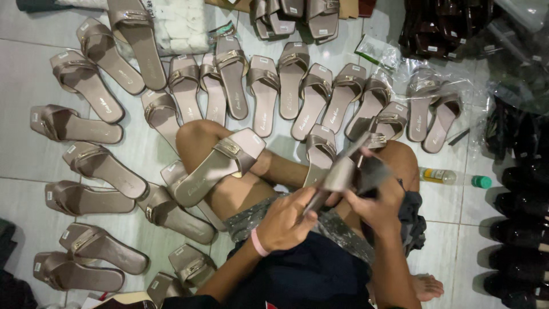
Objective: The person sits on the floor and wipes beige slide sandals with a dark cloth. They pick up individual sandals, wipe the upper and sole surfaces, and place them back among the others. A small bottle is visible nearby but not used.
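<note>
Head view: worn camera, faces steeply down, close over lap and hands.
Coverage: tiled floor (23, 86) around the seated person.
Other views: single camera only.

The taupe slide sandal (343, 169) I'm working on sits up off the floor, above my lap, between my two hands. It's a flat open-toe slipper in a satiny grey-brown, with a wide strap across the front and a gold metal buckle (376, 139) on it. It's tilted, strap end pointing up and away from me, heel end down toward my left hand (289, 220), which grips the lower edge. My right hand (377, 206) clasps its far side, just beside a dark piece pressed against the sole.
</note>
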